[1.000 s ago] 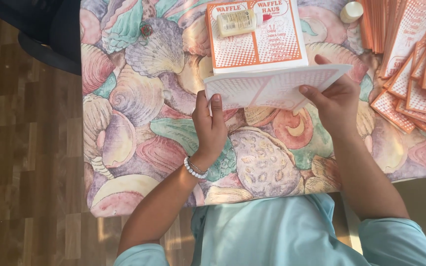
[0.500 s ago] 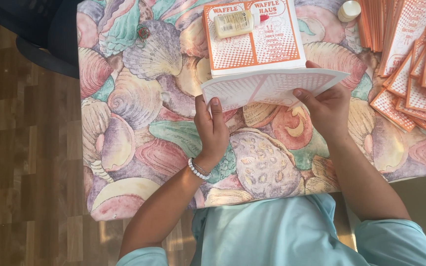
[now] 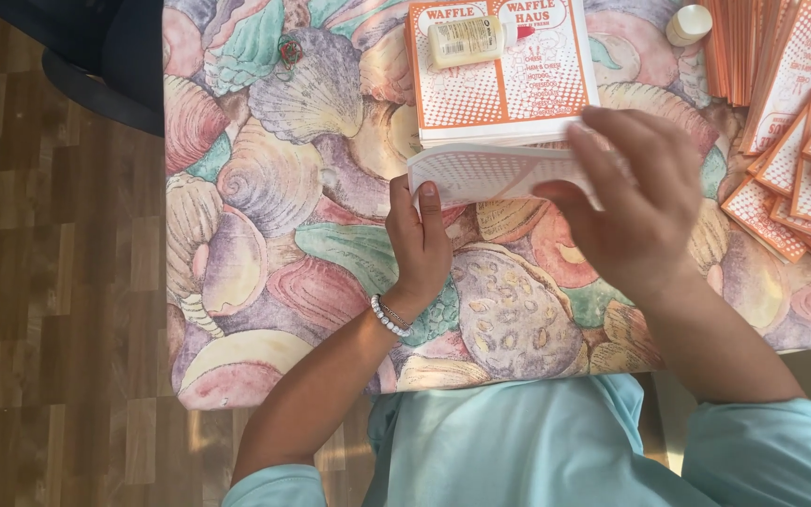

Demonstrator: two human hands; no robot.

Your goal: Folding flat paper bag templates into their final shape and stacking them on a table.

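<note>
Left hand (image 3: 418, 246) lying on shell-print tablecloth (image 3: 265, 188), thumb and fingers pinching left edge of folded paper sheet (image 3: 485, 174). Sheet sitting just above my hand, below stack of orange-and-white printed sheets (image 3: 499, 84); white, dotted orange pattern, curving at fold. Right hand (image 3: 635, 202) pressing flat over sheet's right part, fingers spread, not clenching. Small glue bottle (image 3: 466, 39) resting on stack. More sheets (image 3: 800, 141) fanning at far right.

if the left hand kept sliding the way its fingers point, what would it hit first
The left hand points up the table; its fingertips already touch the folded white sheet. Past that, probably the orange-and-white stack, though depth is unclear.
</note>
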